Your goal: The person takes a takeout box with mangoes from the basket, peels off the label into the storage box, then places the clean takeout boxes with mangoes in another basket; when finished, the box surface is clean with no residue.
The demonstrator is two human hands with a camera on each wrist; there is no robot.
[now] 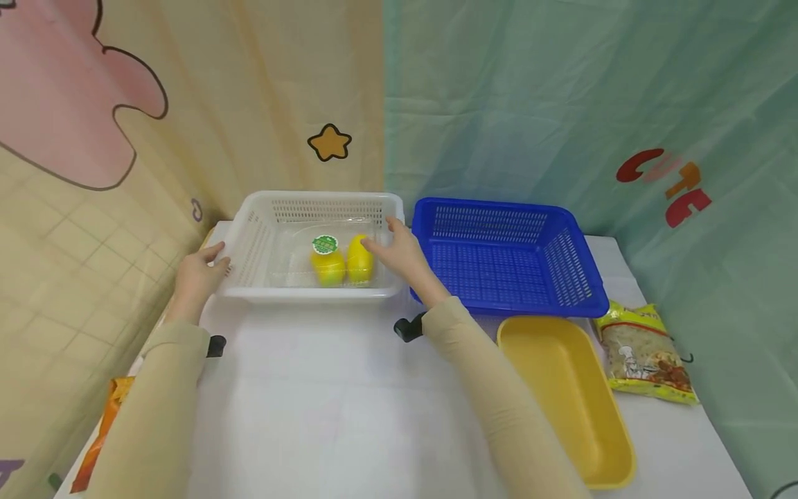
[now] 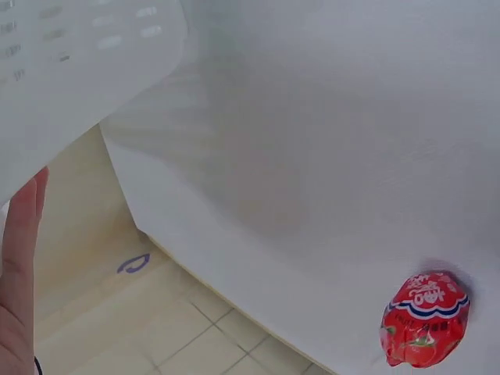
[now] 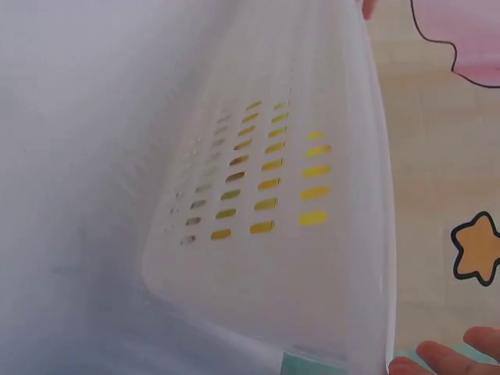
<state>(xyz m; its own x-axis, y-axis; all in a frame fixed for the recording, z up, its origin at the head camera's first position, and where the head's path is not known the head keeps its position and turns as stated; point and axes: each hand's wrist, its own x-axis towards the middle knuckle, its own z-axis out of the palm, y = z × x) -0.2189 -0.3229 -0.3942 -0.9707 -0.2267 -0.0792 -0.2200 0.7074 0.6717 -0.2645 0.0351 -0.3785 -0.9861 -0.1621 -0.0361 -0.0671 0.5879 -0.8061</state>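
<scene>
A white slatted basket (image 1: pixel 305 293) is at the back left, held at its two short ends. At its left end my left hand (image 1: pixel 196 277) grips the rim, and some fingers (image 2: pixel 25 226) show against the outer wall in the left wrist view. My right hand (image 1: pixel 404 253) holds the right end, thumb over the inside, and its fingertips (image 3: pixel 445 359) show beyond the rim in the right wrist view. Inside lies a clear plastic container (image 1: pixel 293 260) with two yellow fruits (image 1: pixel 360 260), under a round green label (image 1: pixel 325 244). Whether the basket touches the table cannot be told.
To the right stands a blue basket (image 1: pixel 499 305), with a yellow tray (image 1: pixel 564 388) in front of it. A yellow food packet (image 1: pixel 648 353) lies at the right edge. An orange packet (image 1: pixel 106 430) is at the left edge. On the white table (image 2: pixel 351 156) sits a red wrapped item (image 2: pixel 426 319).
</scene>
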